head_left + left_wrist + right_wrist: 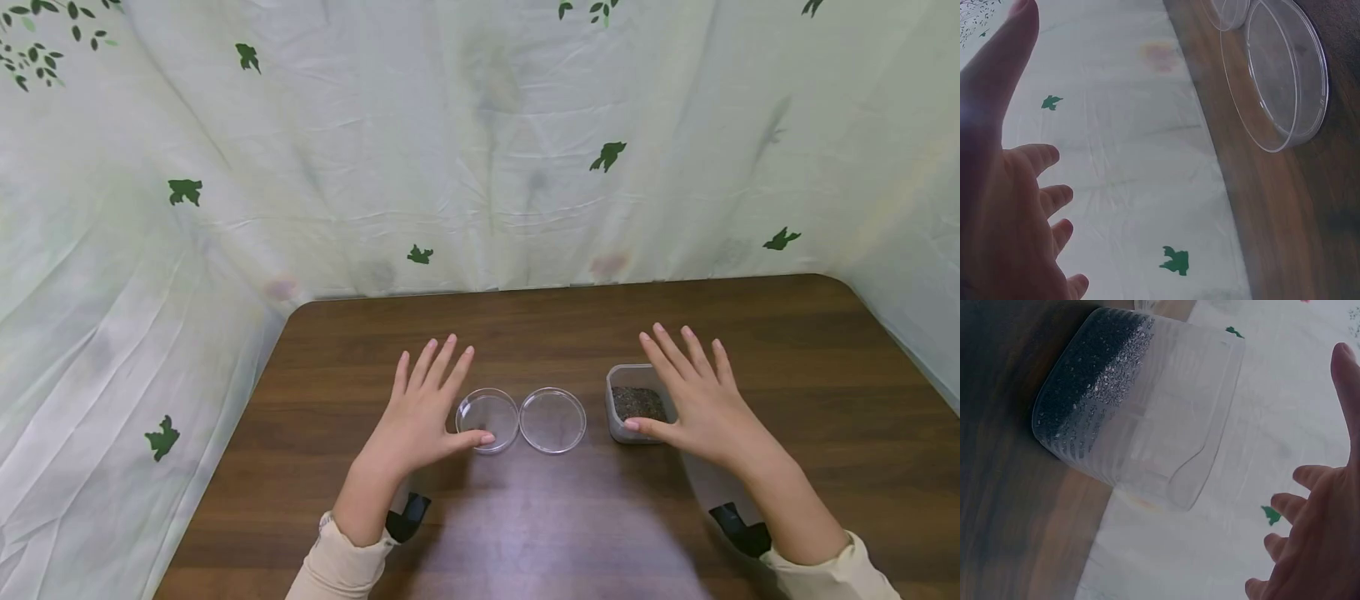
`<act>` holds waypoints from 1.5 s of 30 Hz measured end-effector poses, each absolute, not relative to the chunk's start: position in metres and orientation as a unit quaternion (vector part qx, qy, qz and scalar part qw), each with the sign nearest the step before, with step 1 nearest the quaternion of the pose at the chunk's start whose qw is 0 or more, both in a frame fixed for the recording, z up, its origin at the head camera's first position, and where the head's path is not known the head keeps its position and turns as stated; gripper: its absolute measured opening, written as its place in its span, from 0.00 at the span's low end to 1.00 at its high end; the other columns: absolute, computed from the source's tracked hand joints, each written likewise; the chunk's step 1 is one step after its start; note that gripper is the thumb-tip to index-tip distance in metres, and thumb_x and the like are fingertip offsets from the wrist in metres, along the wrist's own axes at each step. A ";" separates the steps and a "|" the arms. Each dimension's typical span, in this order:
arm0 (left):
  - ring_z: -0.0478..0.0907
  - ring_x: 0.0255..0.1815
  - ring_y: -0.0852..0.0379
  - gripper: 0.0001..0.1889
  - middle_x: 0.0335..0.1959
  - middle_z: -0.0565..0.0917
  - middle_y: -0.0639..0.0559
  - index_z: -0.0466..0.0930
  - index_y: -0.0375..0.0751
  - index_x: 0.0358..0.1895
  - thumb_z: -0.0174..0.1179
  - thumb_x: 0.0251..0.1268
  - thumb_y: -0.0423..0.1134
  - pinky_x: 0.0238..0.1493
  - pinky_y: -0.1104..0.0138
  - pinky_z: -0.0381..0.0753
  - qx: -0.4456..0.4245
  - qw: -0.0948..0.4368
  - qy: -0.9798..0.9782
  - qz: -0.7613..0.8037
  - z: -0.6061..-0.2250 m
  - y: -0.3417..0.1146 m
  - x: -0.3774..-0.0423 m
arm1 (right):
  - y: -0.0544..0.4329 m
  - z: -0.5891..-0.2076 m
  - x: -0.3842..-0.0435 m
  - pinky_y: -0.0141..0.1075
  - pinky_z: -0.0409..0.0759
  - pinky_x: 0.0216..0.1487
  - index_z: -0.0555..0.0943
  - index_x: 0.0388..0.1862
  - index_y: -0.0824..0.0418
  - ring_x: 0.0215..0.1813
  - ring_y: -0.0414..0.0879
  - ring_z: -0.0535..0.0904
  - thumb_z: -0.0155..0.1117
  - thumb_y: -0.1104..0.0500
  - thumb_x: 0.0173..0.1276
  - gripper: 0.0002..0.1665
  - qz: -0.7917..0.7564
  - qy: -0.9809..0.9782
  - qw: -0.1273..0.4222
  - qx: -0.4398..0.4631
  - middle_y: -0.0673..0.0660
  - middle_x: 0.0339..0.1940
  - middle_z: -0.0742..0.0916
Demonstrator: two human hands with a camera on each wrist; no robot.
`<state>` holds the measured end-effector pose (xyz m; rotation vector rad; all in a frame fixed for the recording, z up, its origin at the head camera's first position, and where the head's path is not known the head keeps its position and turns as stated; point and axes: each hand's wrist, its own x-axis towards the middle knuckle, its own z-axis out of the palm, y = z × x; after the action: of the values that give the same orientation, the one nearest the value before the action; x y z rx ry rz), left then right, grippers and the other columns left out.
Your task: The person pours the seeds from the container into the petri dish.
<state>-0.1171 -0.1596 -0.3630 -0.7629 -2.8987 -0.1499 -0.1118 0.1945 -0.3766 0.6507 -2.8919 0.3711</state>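
Observation:
In the head view, my left hand is held with straight, spread fingers, its thumb overlapping the left of two clear, shallow, round dishes. The second clear dish lies right beside it; both look like petri dish parts. My right hand, fingers also spread, overlaps a clear plastic tub partly filled with dark, grainy soil. Neither hand holds anything. From the left wrist, a round dish shows beyond the thumb. The right wrist view shows the tub's ribbed wall apart from the fingers.
A brown wooden table with rounded far corners carries everything. Pale cloth printed with green leaf shapes hangs behind it and along both sides. Dark bands show at the wrists.

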 end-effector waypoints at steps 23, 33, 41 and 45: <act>0.42 0.69 0.47 0.55 0.70 0.50 0.45 0.47 0.43 0.70 0.49 0.42 0.75 0.64 0.50 0.41 -0.270 0.106 -0.953 -0.089 -0.380 -0.162 -0.119 | 0.197 -0.391 -0.115 0.50 0.37 0.66 0.42 0.72 0.57 0.70 0.56 0.38 0.64 0.35 0.49 0.62 0.214 -0.946 0.077 0.229 0.57 0.72 0.49; 0.45 0.68 0.45 0.55 0.69 0.52 0.45 0.48 0.41 0.70 0.52 0.42 0.74 0.64 0.51 0.44 -0.270 0.113 -0.948 -0.124 -0.391 -0.161 -0.117 | 0.198 -0.405 -0.118 0.48 0.39 0.66 0.43 0.72 0.58 0.70 0.57 0.41 0.66 0.38 0.49 0.62 0.251 -0.934 0.085 0.238 0.61 0.71 0.52; 0.44 0.69 0.47 0.56 0.69 0.51 0.45 0.47 0.40 0.70 0.56 0.41 0.71 0.65 0.53 0.44 -0.265 0.109 -0.946 -0.153 -0.401 -0.159 -0.114 | 0.199 -0.414 -0.119 0.56 0.48 0.62 0.43 0.72 0.56 0.70 0.57 0.41 0.69 0.40 0.48 0.62 0.301 -0.925 0.071 0.222 0.61 0.71 0.52; 0.43 0.69 0.48 0.56 0.69 0.51 0.44 0.47 0.40 0.70 0.59 0.41 0.69 0.65 0.53 0.45 -0.256 0.108 -0.946 -0.168 -0.405 -0.158 -0.113 | 0.199 -0.418 -0.119 0.58 0.49 0.61 0.43 0.72 0.55 0.70 0.56 0.41 0.69 0.41 0.48 0.62 0.320 -0.922 0.060 0.209 0.59 0.71 0.52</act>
<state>-0.1130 -0.1577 -0.4052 -0.7547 -2.7834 -0.4931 -0.1190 0.1992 -0.4183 0.6330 -2.7907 0.9684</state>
